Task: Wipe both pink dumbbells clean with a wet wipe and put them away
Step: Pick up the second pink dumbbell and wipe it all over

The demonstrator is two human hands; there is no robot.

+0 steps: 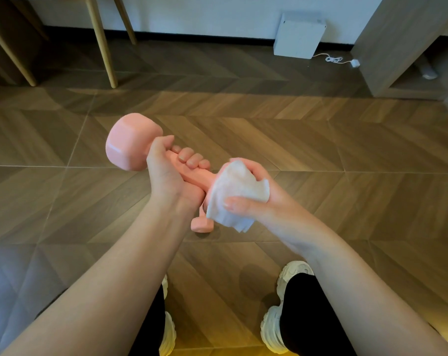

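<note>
Bottom edge: white shoes on wood floor. Left grip is curled tight round the handle of pink dumbbell, held in the air, tilted, far head up-left. Right grip clutches wet wipe over its near head. Second pink dumbbell lies on the floor under the hands, mostly hidden. White box against the far wall.

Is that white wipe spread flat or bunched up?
Bunched up. The wet wipe wraps in creases round the near end of the dumbbell, gripped by the right hand.
</note>
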